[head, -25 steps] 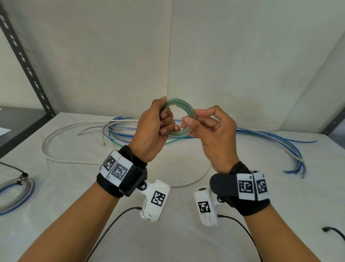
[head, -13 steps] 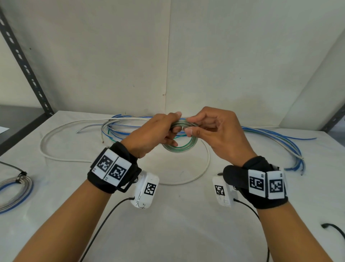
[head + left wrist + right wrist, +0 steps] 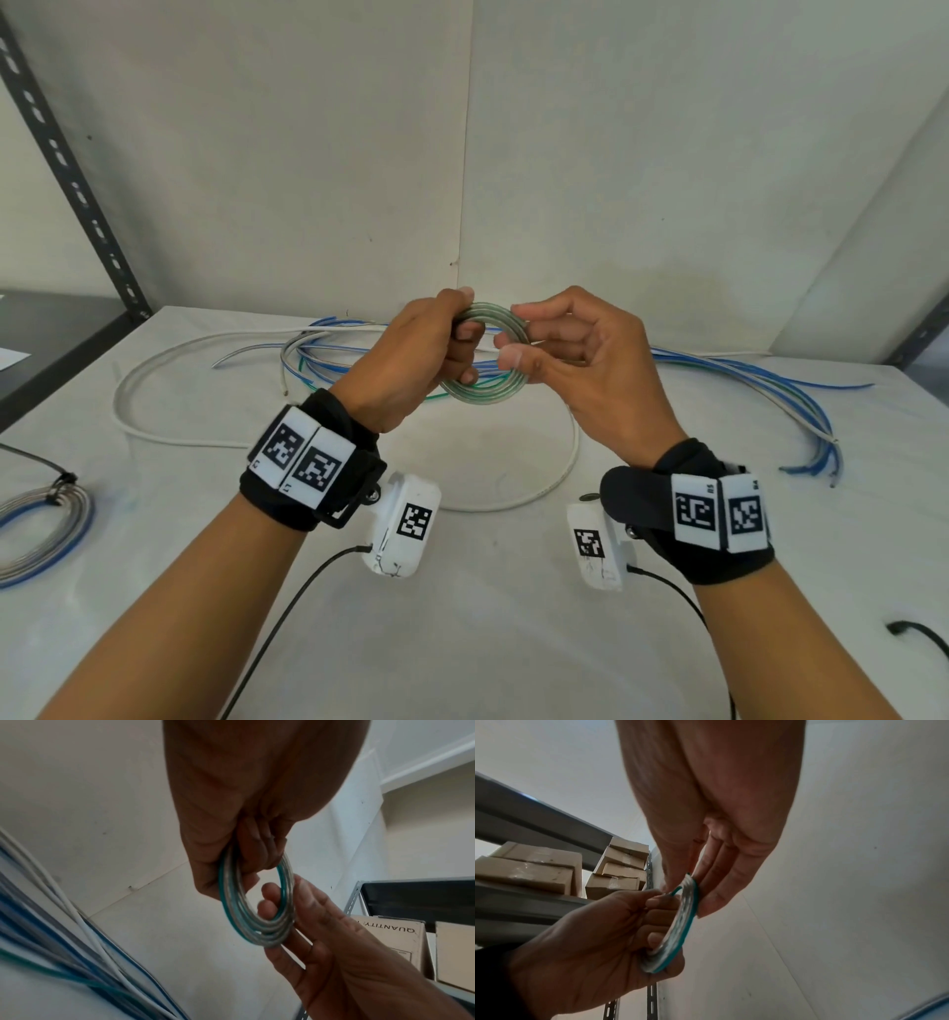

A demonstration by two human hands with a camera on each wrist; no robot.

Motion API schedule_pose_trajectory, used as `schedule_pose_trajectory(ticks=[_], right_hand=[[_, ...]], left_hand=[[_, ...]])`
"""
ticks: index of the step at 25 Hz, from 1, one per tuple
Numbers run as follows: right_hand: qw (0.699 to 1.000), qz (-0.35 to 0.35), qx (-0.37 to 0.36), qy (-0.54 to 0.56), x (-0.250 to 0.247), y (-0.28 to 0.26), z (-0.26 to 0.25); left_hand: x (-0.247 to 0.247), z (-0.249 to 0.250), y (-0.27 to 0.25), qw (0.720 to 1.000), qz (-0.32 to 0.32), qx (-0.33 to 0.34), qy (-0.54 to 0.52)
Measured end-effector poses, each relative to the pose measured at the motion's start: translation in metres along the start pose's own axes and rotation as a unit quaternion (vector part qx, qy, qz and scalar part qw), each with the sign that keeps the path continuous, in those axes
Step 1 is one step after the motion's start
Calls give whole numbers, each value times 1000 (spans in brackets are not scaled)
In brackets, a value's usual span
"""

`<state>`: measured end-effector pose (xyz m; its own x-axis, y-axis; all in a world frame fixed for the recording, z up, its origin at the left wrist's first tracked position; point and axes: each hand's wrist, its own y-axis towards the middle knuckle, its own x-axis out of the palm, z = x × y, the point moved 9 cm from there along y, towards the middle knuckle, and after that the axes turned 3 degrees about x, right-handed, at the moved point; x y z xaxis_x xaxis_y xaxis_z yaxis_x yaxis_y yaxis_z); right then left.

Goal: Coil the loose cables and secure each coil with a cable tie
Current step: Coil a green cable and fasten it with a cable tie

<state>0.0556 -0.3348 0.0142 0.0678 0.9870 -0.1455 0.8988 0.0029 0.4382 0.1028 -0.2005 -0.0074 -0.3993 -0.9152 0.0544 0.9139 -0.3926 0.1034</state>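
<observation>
Cable coil (image 3: 487, 354), clear with a green stripe, sat raised above the white table (image 3: 488, 591), held between both hands near the middle of the head view. By the look of it, the winding of this cable was finished and the step in hand was keeping the loops together before fastening. No tie was visible on the coil or in either hand, so the next move probably called for one hand to keep the whole bundle pinched while the other fetched a tie and threaded it round the loops; letting go early would let them spring apart.

Far left, at nine o'clock on the table, lay a tied coil (image 3: 36, 534) of grey and blue cable, already bound. The left hand (image 3: 411, 370) came up from seven o'clock, wrist bent, fingers curled through the ring and thumb over its top, gripping the coil's left side; the left wrist view showed the fingers (image 3: 259, 850) wrapped round the loops. The right hand (image 3: 580, 375) rose from five o'clock, thumb and forefinger pinching the coil's right edge, the other fingers loosely bent behind it. The right wrist view showed flat fingers (image 3: 721, 882) backing the ring.

Behind the hands, from ten to three o'clock, loose cables (image 3: 744, 380) in blue, white and green trailed uncoiled across the table.
</observation>
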Motion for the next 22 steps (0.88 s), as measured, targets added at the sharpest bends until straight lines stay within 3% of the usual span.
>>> schedule_pose_trajectory(ticks=[5, 13, 19, 22], right_hand=[[1000, 9, -5, 10, -5, 0, -3], [997, -64, 13, -51, -12, -8, -4], [987, -61, 118, -87, -54, -46, 8], [966, -43, 194, -165, -99, -75, 12]], left_hand=[[3, -6, 1, 999, -15, -19, -33], [30, -18, -9, 991, -117, -62, 37], [86, -38, -22, 989, -111, -83, 53], [124, -47, -25, 986, -128, -73, 78]])
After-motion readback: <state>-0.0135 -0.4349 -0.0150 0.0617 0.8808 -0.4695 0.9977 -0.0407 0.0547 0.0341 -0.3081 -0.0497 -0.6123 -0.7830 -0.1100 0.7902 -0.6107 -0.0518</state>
